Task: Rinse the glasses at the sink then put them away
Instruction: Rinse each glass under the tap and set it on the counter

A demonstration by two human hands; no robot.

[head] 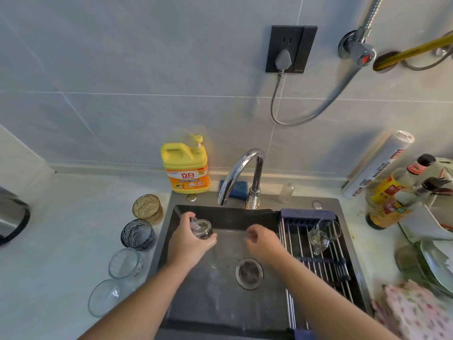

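Note:
Over the dark sink (215,312), my left hand (188,241) grips a small clear glass (202,228) tilted on its side. My right hand (261,241) hovers beside it over the basin with fingers loosely curled and nothing in them. The chrome faucet (241,173) arches above; no stream of water is visible. On the counter to the left stand an amber glass (147,208), a dark blue glass (138,234) and two clear glasses (126,262) (109,296). A clear glass pitcher (323,235) lies on the drying rack (316,263) across the sink's right side.
A yellow dish soap bottle (185,166) and blue sponge (236,188) stand behind the sink. Sauce bottles (389,192), a wrap roll (378,165), stacked plates (431,263) and a floral cloth (414,312) crowd the right counter. A dark appliance (12,217) is at the far left.

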